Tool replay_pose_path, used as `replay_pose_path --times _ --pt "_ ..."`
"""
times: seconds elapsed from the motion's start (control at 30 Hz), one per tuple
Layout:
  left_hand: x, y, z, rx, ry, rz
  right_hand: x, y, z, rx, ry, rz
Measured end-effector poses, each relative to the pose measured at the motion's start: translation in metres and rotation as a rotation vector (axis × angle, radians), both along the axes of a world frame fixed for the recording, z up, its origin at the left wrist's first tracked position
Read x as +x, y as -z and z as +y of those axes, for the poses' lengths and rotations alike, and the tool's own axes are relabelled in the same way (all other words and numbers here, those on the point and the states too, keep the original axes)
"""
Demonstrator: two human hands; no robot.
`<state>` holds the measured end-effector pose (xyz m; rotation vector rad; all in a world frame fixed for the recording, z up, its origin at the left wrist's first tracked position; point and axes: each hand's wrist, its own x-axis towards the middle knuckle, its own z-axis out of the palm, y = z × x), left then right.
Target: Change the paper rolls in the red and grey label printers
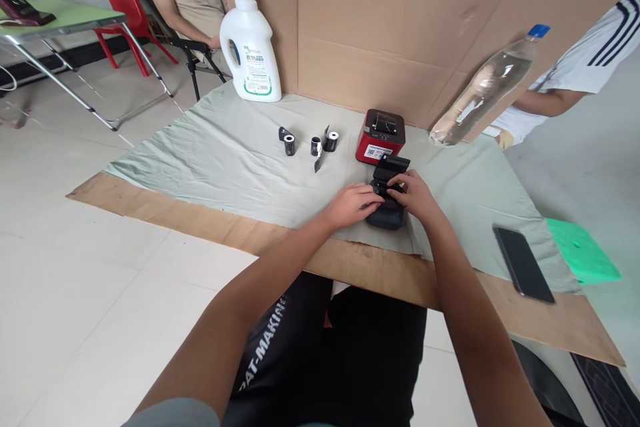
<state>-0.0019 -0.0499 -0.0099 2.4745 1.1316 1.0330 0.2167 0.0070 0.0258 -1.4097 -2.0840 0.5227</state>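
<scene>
In front of me a small black printer [387, 215] sits near the table's front edge, its lid [391, 167] raised. My left hand [356, 204] rests against the printer's left side, fingers bent over it. From the right, my right hand [413, 195] reaches into the opening with curled fingers; what they pinch, if anything, is hidden. Right behind the lid stands a red and black printer [381, 137] with a white label. To its left are several small rolls, among them a left roll [289, 145], a middle roll [316, 146] and a right roll [331, 141], with dark strips loose.
A white detergent jug [253, 53] stands at the back left. A clear bottle with a blue cap [483, 93] leans on the cardboard wall [370, 40]. On the right lies a phone [523, 263], beside a green stool [580, 250]. People sit behind the table.
</scene>
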Motion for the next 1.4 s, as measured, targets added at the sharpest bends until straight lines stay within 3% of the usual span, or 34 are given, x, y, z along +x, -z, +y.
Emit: replay_pose_path --times 0.1,0.23,0.4,0.57,0.7,0.83,0.93,1.07,1.23,1.33,1.4 --pt "0.001 -0.001 0.000 0.016 -0.002 0.017 -0.001 0.002 0.002 0.095 0.087 0.049" --pt "0.003 -0.002 -0.001 0.041 -0.002 0.016 -0.001 0.014 0.005 0.085 0.242 0.366" --pt "0.004 0.000 -0.004 0.048 0.005 -0.018 0.003 0.017 0.005 -0.091 0.196 0.574" --pt "0.008 -0.001 -0.011 0.068 -0.012 -0.126 0.011 0.008 -0.008 -0.154 0.087 0.439" --pt "0.007 -0.003 -0.014 -0.052 -0.065 -0.231 0.018 0.002 -0.014 -0.278 0.025 0.402" --pt "0.004 0.000 -0.010 -0.201 -0.041 -0.189 0.024 -0.003 -0.015 -0.474 -0.019 0.446" --pt "0.005 0.004 -0.004 -0.277 -0.052 -0.186 0.025 -0.004 -0.015 -0.511 -0.056 0.482" --pt "0.008 0.006 -0.002 -0.303 -0.069 -0.230 0.021 0.005 -0.020 -0.473 0.011 0.521" --pt "0.007 0.002 -0.010 -0.122 -0.099 -0.236 0.009 0.023 -0.050 -0.210 0.363 0.623" --pt "0.006 -0.002 -0.013 0.018 -0.078 -0.121 -0.002 0.029 -0.074 -0.106 0.373 0.477" --pt "0.007 -0.004 -0.012 0.020 -0.091 -0.070 -0.010 0.031 -0.086 -0.066 0.330 0.317"
